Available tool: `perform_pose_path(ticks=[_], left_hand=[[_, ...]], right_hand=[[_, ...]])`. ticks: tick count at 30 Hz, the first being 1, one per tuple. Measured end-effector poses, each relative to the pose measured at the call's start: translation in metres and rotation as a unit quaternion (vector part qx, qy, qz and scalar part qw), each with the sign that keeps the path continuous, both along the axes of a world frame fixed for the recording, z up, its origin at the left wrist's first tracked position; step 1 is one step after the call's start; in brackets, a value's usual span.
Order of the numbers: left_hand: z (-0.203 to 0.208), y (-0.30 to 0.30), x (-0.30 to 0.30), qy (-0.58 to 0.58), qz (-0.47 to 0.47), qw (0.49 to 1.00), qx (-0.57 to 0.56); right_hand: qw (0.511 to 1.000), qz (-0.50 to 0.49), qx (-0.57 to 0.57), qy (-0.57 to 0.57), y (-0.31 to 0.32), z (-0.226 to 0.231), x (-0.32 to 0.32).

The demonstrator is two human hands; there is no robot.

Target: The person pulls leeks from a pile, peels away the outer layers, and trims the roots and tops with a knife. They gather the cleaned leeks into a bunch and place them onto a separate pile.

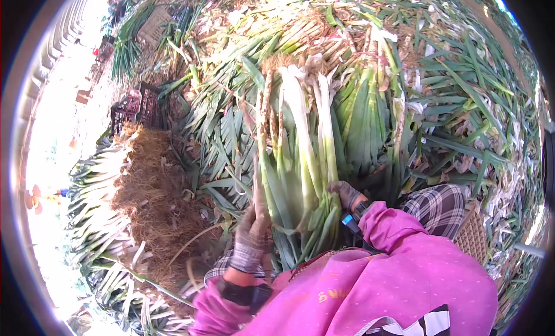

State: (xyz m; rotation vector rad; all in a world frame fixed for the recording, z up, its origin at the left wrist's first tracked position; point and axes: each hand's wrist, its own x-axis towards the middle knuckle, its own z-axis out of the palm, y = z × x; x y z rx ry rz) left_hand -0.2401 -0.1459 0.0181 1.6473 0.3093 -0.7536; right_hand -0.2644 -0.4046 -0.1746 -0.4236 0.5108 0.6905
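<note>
A loose bunch of leeks (300, 116) lies in front of me, roots away from me and green leaves toward my lap. Some shanks are white; others at the left of the bunch have brown, dirty outer leaves. My left hand (252, 235), in a soiled glove, is closed at the bunch's left side around a thin brownish leek stalk (258, 188). My right hand (346, 194), also gloved, grips the right side of the leeks where they turn green; its fingertips are partly hidden by leaves.
Trimmed leeks (101, 203) are stacked at the left, with a thick mat of roots (153, 186) facing me. Behind them stands a dark plastic crate (139, 108). More leeks and leaves (462, 87) cover the ground ahead and right. A woven seat (473, 232) shows beside my right knee.
</note>
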Motion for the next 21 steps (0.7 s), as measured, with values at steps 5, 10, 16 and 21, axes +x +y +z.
perform_pose_path(ticks=[5, 10, 16, 21], left_hand=[[-0.123, 0.011, -0.054, -0.230, -0.029, 0.892, 0.389], [-0.040, -0.110, -0.002, -0.223, -0.041, 0.962, -0.155], [-0.024, -0.144, -0.003, -0.319, 0.000, 0.943, -0.097], [0.009, -0.140, -0.022, -0.314, -0.071, 0.937, -0.133]], right_hand=[[0.982, 0.015, -0.138, -0.128, -0.002, 0.016, -0.043], [0.883, 0.013, -0.287, -0.371, 0.020, -0.020, -0.058], [0.637, 0.189, -0.622, -0.415, 0.041, 0.095, -0.078], [0.495, 0.273, -0.634, -0.527, 0.015, 0.121, -0.070]])
